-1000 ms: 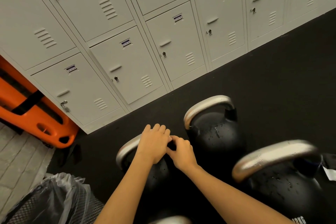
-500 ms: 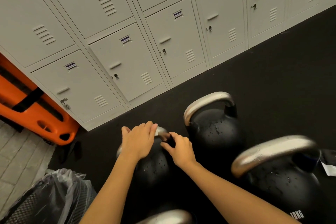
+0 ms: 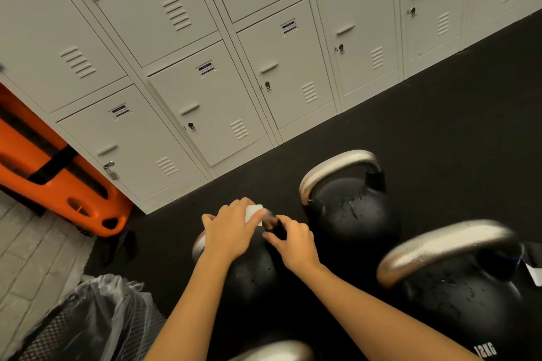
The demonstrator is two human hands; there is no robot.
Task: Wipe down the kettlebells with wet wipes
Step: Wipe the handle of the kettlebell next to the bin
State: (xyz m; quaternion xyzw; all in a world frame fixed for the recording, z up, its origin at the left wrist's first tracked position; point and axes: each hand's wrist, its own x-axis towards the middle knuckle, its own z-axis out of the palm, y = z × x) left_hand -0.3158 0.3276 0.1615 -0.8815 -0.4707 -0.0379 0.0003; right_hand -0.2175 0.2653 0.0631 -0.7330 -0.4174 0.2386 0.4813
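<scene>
Three black kettlebells with silver handles stand on the dark floor, their bodies speckled with water drops. My left hand (image 3: pixel 231 231) lies over the handle of the nearest left kettlebell (image 3: pixel 252 278) and presses a white wet wipe (image 3: pixel 253 211) onto it. My right hand (image 3: pixel 293 240) pinches the right end of that same handle. A second kettlebell (image 3: pixel 349 208) stands behind to the right, and a larger kettlebell (image 3: pixel 457 299) sits at the right front. Another silver handle (image 3: pixel 275 352) peeks in at the bottom edge.
Grey lockers (image 3: pixel 211 102) line the wall behind. An orange plastic object (image 3: pixel 58 179) leans at the left. A bin lined with a clear bag (image 3: pixel 88 322) stands at the lower left on pale tiles. A white tag (image 3: pixel 535 272) lies at the right edge.
My left hand has slid along the handle from its right end to the left and back, and the white wipe now shows under its fingers. My right hand stays at the handle's right end.
</scene>
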